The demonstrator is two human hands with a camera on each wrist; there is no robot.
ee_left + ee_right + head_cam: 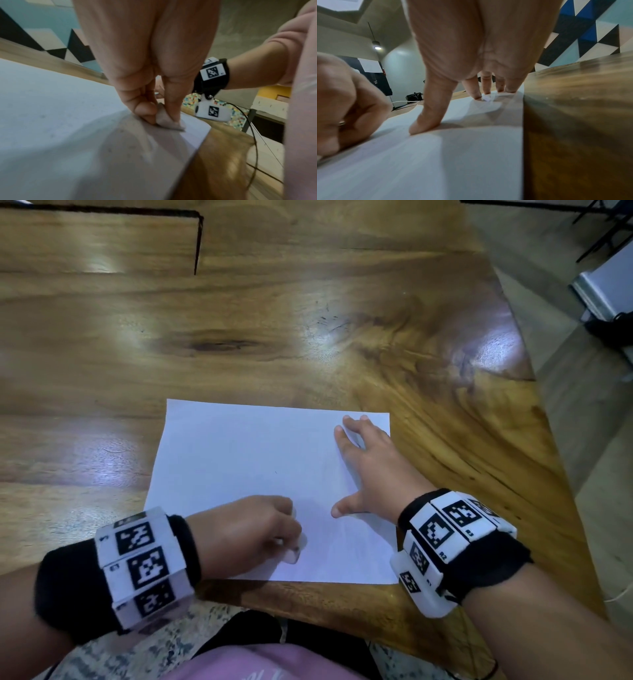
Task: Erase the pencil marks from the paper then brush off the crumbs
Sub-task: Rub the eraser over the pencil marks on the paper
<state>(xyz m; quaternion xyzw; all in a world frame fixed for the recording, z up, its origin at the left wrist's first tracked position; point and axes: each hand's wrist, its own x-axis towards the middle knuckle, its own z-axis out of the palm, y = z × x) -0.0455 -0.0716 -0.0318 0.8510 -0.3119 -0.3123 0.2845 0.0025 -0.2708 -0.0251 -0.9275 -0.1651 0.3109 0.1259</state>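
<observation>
A white sheet of paper point(246, 460) lies on the wooden table near its front edge. My left hand point(270, 535) pinches a small pale eraser point(164, 120) between thumb and fingers, its tip pressed on the paper's near middle. My right hand point(363, 460) lies flat with spread fingers on the paper's right side, thumb point(426, 121) and fingertips point(476, 94) pressing it down. Tiny dark specks point(109, 149) dot the paper point(51, 121) near the eraser. No clear pencil marks show in the head view.
The wooden table point(308, 320) stretches far ahead and to the left; its edge point(548, 440) runs diagonally on the right, close to the paper's right side. A cable point(255, 142) hangs by the right wrist. The front edge lies just below the paper.
</observation>
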